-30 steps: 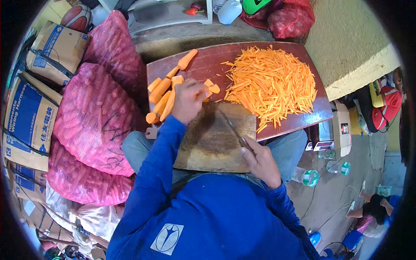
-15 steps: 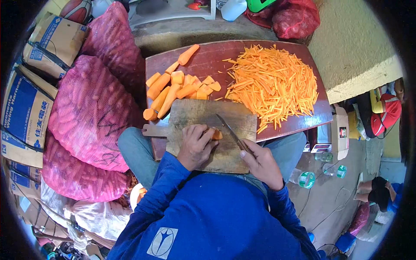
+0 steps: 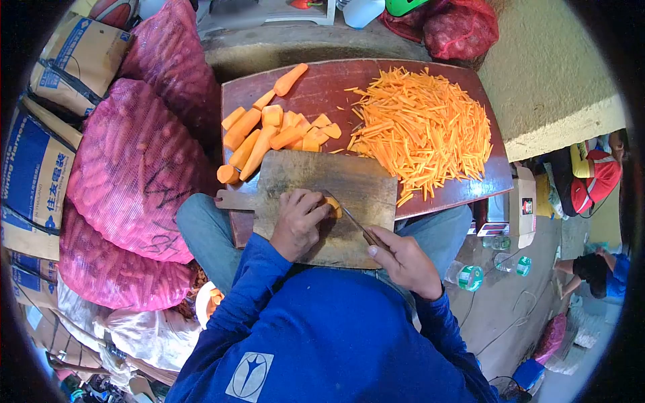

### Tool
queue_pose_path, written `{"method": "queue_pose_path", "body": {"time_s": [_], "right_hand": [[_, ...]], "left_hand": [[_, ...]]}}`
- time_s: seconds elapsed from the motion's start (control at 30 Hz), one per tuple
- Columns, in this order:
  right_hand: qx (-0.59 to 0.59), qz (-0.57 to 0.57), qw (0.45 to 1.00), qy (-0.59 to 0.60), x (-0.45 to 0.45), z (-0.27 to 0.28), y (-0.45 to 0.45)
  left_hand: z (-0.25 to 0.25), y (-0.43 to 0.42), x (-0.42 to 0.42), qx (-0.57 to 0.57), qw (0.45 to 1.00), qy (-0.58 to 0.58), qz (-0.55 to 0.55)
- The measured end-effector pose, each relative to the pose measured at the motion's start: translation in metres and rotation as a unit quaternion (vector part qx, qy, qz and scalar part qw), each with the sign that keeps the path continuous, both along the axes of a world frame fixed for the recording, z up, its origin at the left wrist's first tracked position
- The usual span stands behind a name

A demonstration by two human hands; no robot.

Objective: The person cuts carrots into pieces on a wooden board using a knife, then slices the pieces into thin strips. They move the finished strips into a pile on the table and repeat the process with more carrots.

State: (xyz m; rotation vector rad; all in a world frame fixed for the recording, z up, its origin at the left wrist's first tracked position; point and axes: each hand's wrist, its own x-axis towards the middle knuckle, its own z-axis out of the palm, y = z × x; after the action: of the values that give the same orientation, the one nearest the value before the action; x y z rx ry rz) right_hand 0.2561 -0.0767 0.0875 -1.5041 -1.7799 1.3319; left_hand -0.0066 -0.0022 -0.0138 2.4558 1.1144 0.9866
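Observation:
My left hand (image 3: 299,221) is closed over a short carrot piece (image 3: 333,207), whose cut end shows past the fingertips. Beneath it lies a worn wooden cutting board (image 3: 295,168), its handle pointing left. My right hand (image 3: 405,258) grips the handle of a knife (image 3: 353,219); the blade slants up and left, close beside the carrot piece's cut end. Whether the edge touches the carrot I cannot tell. Beyond the board, peeled carrot chunks (image 3: 259,144) lie on the left of the dark red tabletop (image 3: 322,87), and a tall heap of carrot sticks (image 3: 426,127) on the right.
Pink mesh sacks (image 3: 134,174) full of carrots lean at the left, near cardboard boxes (image 3: 33,178). A red mesh sack (image 3: 460,30) sits behind the table. Plastic bottles (image 3: 465,275) lie on the floor at right. Another person (image 3: 605,272) is partly visible at far right.
The knife has come left and down, from apart from the carrot piece to right beside its cut end. My left hand still holds the piece. The whole view has shifted slightly.

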Motion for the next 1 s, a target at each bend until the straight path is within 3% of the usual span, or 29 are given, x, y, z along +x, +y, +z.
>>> {"method": "queue_pose_path", "body": {"time_s": [0.53, 0.7, 1.0], "right_hand": [[-0.017, 0.031, 0.999, 0.003, 0.01, 0.021, -0.007], [0.012, -0.006, 1.0, 0.022, -0.008, 0.01, -0.008], [0.021, -0.031, 0.999, -0.012, -0.013, 0.011, -0.004]], "left_hand": [[0.004, -0.008, -0.001, -0.042, 0.997, -0.02, -0.066], [0.013, -0.007, -0.001, -0.048, 0.996, -0.02, -0.071], [0.005, -0.003, 0.0, -0.028, 0.999, -0.007, -0.025]]}}
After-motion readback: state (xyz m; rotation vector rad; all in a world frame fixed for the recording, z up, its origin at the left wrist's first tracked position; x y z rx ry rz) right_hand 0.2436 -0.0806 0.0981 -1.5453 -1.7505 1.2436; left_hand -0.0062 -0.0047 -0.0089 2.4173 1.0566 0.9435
